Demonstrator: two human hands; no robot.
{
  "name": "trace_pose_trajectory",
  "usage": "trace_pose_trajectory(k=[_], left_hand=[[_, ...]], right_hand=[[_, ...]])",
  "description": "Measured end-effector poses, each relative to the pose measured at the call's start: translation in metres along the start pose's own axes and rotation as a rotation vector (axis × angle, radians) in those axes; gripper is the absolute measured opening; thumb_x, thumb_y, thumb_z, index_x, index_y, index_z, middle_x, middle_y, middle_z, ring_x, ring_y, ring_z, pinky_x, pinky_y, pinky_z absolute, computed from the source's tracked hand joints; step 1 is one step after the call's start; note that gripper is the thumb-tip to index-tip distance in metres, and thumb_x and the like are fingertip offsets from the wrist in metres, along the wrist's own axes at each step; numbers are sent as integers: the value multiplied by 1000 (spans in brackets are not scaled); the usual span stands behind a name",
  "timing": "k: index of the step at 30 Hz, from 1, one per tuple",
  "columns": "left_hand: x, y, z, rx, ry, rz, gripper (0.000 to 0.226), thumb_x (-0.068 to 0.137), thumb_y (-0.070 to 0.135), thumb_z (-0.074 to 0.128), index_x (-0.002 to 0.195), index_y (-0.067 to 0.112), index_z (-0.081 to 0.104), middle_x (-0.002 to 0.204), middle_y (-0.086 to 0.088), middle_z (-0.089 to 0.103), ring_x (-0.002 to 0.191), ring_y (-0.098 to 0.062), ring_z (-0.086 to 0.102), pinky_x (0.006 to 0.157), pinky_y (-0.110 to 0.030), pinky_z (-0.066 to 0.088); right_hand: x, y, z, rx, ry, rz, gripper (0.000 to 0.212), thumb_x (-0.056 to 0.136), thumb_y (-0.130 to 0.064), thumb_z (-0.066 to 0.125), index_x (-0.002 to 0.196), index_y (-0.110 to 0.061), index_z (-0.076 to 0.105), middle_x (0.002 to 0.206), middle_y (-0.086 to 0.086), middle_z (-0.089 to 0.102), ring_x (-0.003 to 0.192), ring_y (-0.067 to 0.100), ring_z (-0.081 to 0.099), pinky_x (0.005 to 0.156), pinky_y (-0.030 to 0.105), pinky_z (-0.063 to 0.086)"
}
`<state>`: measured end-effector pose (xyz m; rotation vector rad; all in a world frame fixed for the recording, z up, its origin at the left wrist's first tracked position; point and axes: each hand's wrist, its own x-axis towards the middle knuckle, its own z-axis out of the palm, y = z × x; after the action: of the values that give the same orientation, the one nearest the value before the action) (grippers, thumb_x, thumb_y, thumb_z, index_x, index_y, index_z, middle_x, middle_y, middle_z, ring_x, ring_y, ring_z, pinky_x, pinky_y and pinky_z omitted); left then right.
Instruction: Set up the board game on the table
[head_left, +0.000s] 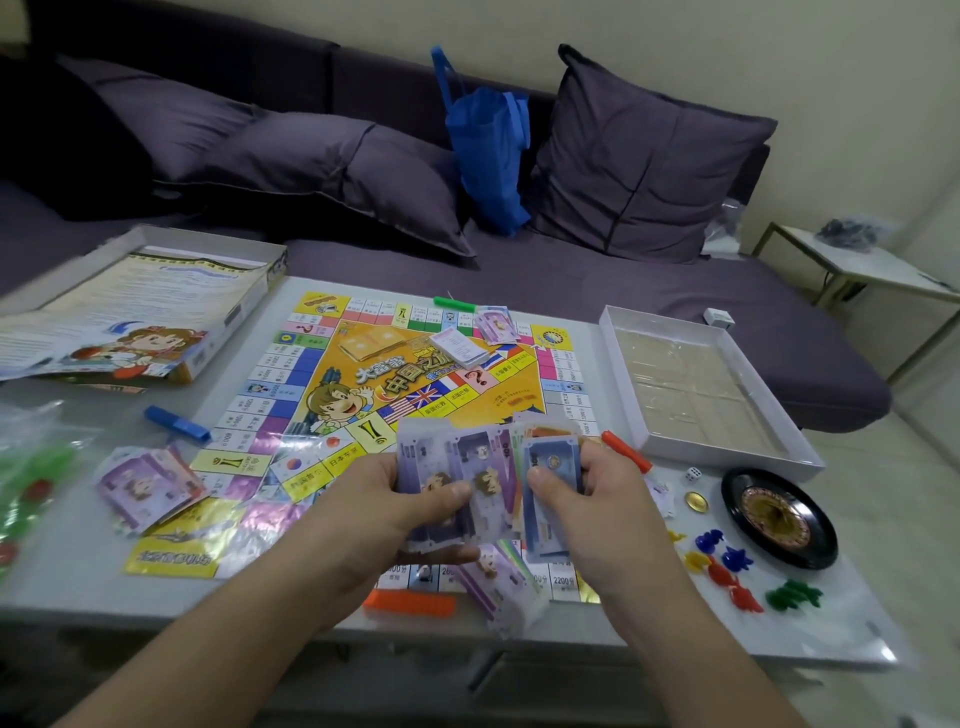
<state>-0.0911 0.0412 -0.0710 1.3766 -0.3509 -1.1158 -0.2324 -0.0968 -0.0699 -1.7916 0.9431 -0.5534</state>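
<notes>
Two hands share a fanned sheaf of play money (483, 467) over the near edge of the game board (395, 395). Our left hand (395, 509) has its fingers closed on the purple notes, thumb pressed on top; our right hand (587, 499) pinches a blue note at the 3 o'clock side of the fan, thumb on its face.

At 6 o'clock from the hands, a loose pile of purple notes (498, 582) lies on the board's near edge, beside an orange bar (410, 605). Another money stack (148, 488) sits at 9 o'clock, and a card deck (460, 347) rests on the board at 12 o'clock.

At 2 o'clock, the white box tray (696, 384) holds a clear moulded insert whose compartments look bare. At 10 o'clock, the box lid (156, 312) holds a printed sheet, its text too small to read.

We can read "2200" on a board square by our right wrist, and large Chinese characters at the board's centre. A small roulette wheel (779, 519), a die (692, 473) and coloured pawns (727, 566) lie at 3 to 4 o'clock on the table (78, 587).
</notes>
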Motion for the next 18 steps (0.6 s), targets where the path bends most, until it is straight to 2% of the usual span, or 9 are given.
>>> trace_pose_trajectory(k=[4, 7, 9, 13, 18], left_hand=[[1, 7, -17, -45, 127, -46, 18, 91, 2, 70, 107, -7, 68, 98, -23, 78, 87, -38, 79, 68, -45, 66], [2, 10, -30, -82, 202, -81, 19, 95, 3, 67, 111, -9, 66, 99, -26, 78, 88, -41, 78, 69, -50, 65], [3, 9, -33, -79, 217, -96, 17, 99, 3, 63, 112, -8, 65, 100, -26, 77, 89, -42, 78, 69, -52, 64], [2, 7, -33, -71, 214, -115, 14, 104, -1, 53, 108, -7, 65, 100, -27, 77, 87, -44, 78, 68, -53, 64], [2, 7, -34, -68, 210, -113, 11, 103, -3, 55, 107, -5, 65, 106, -29, 75, 88, -44, 77, 67, -54, 64]], right_hand=[[1, 0, -11, -125, -49, 53, 11, 103, -21, 64, 95, -24, 71, 88, -4, 76, 86, 16, 74, 76, 42, 62], [-1, 1, -8, -330, -147, 94, 12, 103, -21, 61, 96, -26, 69, 91, -9, 74, 87, 11, 69, 67, 32, 55], [-3, 2, -1, -445, -198, 106, 10, 103, -22, 60, 96, -26, 65, 93, -9, 71, 88, 10, 66, 63, 28, 47], [-3, 5, 12, -621, -211, 101, 11, 101, -18, 59, 93, -26, 58, 93, -7, 63, 81, 10, 58, 59, 28, 41], [-5, 4, 17, -674, -182, 113, 14, 98, -16, 59, 88, -25, 56, 88, -8, 63, 80, 11, 60, 60, 28, 46]])
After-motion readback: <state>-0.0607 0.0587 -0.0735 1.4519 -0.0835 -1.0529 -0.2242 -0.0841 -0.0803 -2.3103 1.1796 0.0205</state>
